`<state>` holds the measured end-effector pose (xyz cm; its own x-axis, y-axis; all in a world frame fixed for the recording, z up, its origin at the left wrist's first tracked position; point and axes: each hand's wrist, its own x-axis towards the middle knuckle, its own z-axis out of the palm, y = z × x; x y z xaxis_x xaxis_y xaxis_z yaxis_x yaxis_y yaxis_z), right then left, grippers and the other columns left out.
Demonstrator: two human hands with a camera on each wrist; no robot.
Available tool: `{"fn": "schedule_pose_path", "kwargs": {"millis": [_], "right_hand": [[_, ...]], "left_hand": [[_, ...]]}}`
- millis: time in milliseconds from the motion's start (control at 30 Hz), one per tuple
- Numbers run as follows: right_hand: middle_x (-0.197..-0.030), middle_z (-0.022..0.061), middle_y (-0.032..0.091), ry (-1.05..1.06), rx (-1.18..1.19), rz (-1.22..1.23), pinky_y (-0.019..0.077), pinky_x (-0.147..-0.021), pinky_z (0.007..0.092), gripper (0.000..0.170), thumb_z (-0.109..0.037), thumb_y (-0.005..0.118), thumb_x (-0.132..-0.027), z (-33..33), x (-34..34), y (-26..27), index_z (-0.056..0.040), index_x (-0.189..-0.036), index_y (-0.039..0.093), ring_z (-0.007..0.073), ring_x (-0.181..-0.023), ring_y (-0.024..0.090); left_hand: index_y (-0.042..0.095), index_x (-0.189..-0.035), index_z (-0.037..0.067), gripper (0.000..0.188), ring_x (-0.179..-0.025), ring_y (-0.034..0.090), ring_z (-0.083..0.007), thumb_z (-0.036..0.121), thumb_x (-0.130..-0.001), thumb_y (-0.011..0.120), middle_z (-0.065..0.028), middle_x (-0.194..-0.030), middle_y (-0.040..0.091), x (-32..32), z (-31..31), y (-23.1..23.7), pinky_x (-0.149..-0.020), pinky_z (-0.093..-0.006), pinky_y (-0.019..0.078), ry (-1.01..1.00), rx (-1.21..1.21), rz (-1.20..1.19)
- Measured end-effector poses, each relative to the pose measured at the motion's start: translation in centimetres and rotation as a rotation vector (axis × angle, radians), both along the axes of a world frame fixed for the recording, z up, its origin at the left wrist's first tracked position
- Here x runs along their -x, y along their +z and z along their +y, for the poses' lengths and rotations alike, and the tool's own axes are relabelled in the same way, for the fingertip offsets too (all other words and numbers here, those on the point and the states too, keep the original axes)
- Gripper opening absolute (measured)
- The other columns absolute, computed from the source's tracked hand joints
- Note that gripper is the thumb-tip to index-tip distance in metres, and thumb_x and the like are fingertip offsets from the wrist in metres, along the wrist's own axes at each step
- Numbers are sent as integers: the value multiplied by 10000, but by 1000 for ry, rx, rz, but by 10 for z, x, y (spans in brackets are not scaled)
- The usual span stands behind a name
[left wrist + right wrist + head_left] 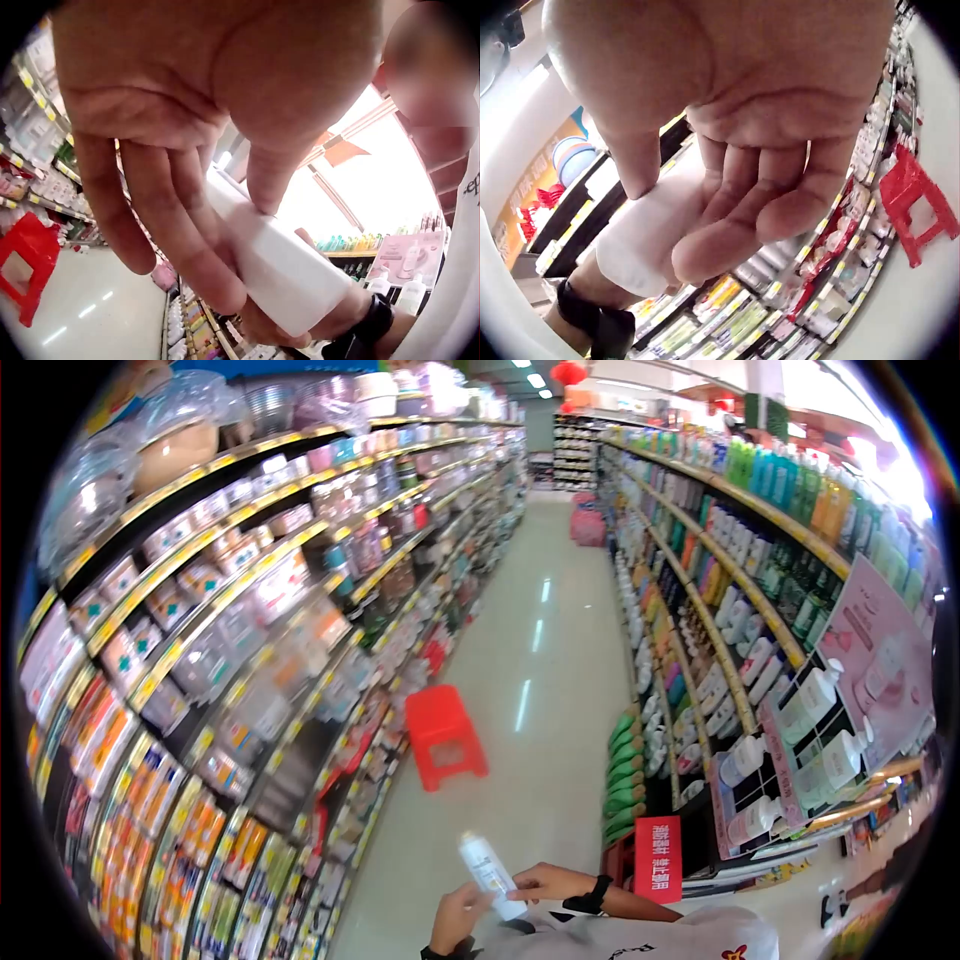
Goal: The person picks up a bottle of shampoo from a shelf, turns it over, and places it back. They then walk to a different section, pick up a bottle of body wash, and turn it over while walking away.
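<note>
A white bottle (485,862) with printing on its side is held tilted in front of the person's body, between both hands. On one side, the left hand (458,916) grips it, its thumb (270,180) on one face and its fingers round the other. The right hand (552,882) pinches it from the opposite side. In the right wrist view the white bottle (641,244) lies between thumb and curled fingers, partly hidden by them. Each wrist wears a black band (594,897).
Stocked shelves line both sides of a shop aisle (540,610). A red plastic stool (440,720) stands on the floor by the left shelves. At the right are a pink display stand (880,660) with pump bottles and a red sign (658,860) with white writing.
</note>
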<state>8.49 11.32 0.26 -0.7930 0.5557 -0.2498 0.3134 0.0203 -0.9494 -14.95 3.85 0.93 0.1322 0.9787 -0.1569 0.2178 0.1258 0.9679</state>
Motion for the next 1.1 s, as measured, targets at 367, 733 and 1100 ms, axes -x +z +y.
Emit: {"fn": "schedule_pose_path", "kwargs": {"millis": [367, 733, 1100], "right_hand": [[-796, 9, 618, -635, -42, 96, 447, -648, 247, 379, -226, 731, -915, 44, -2, 6, -37, -1210, 586, 84, -738, 562], [-841, -14, 596, -791, -18, 382, 432, -635, 228, 443, -161, 793, -852, 195, -28, -12, -48, -1182, 520, 74, -742, 559], [-849, -23, 598, -897, -23, 533, 412, -651, 203, 404, -73, 795, -838, 367, -107, 19, -61, -1130, 516, 58, -736, 558]], "left_hand": [[674, -1083, -15, 282, -781, 710, -151, 170, -879, 737, -117, -854, 746, -5, 152, -4, -764, -299, 543, -361, -82, 119], [640, -1127, -26, 307, -814, 675, -183, 136, -878, 721, -129, -923, 700, -40, 311, 8, -716, -322, 532, -428, -201, 85], [554, -1308, -26, 487, -919, 671, -163, 54, -859, 726, -109, -1100, 663, -128, 495, 9, -768, -301, 555, -489, -224, -54]]}}
